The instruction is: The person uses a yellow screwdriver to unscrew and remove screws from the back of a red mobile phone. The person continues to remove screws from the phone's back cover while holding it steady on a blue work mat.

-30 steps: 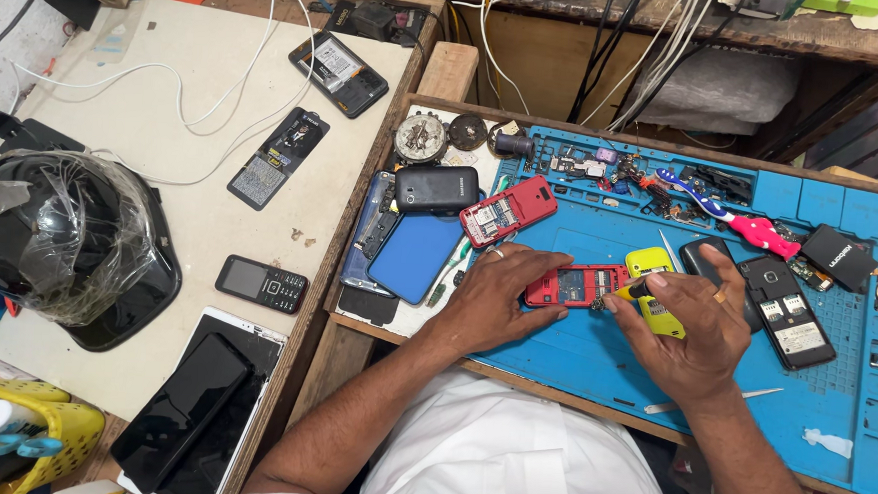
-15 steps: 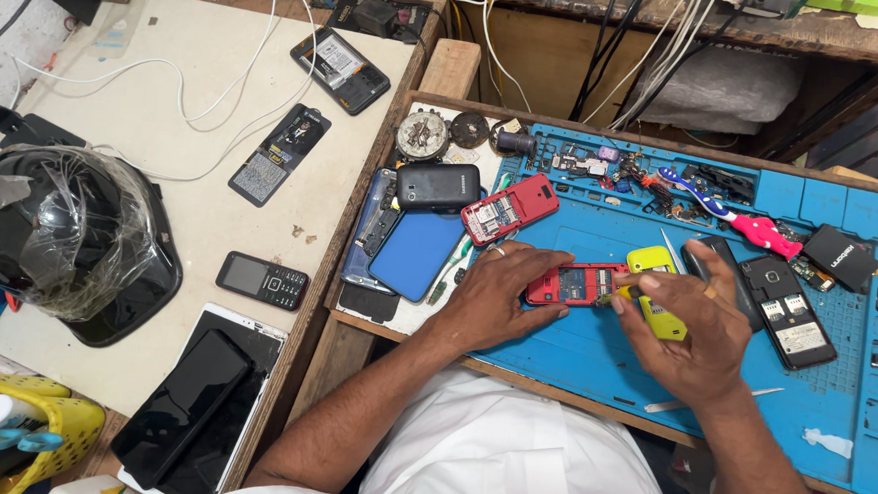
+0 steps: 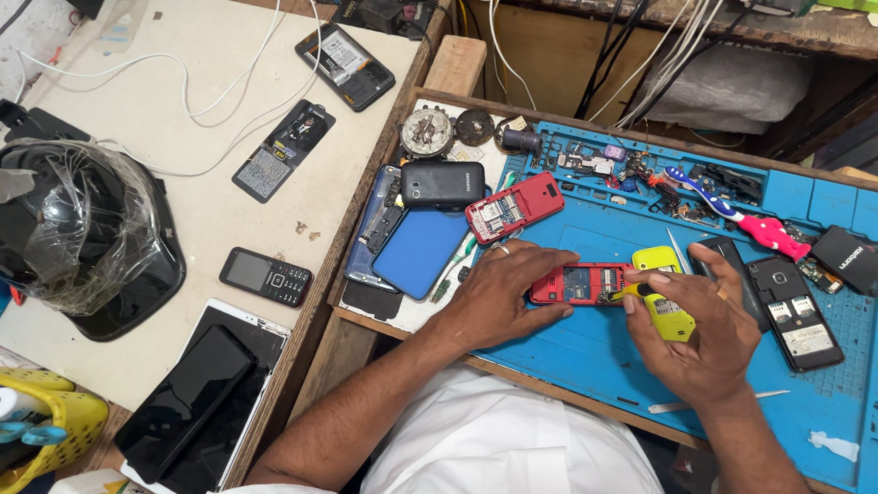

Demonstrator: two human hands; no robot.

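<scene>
The fingers [image 3: 530, 265] of the left hand [image 3: 497, 295] lie spread and flat, their tips pressing the near end of an opened red phone [image 3: 579, 282] on the blue work mat [image 3: 593, 365]. The right hand [image 3: 700, 326] curls around a yellow phone [image 3: 663, 294], thumb and fingertips pinching it, its upper end touching the red phone's far end. Just beyond the left fingertips lies a second red phone [image 3: 513, 207], with a black phone [image 3: 442, 185] and a blue case [image 3: 421, 253] beside it. Past the right fingers sit two dark opened phones [image 3: 791, 314] and a pink-handled toothbrush [image 3: 751, 221].
</scene>
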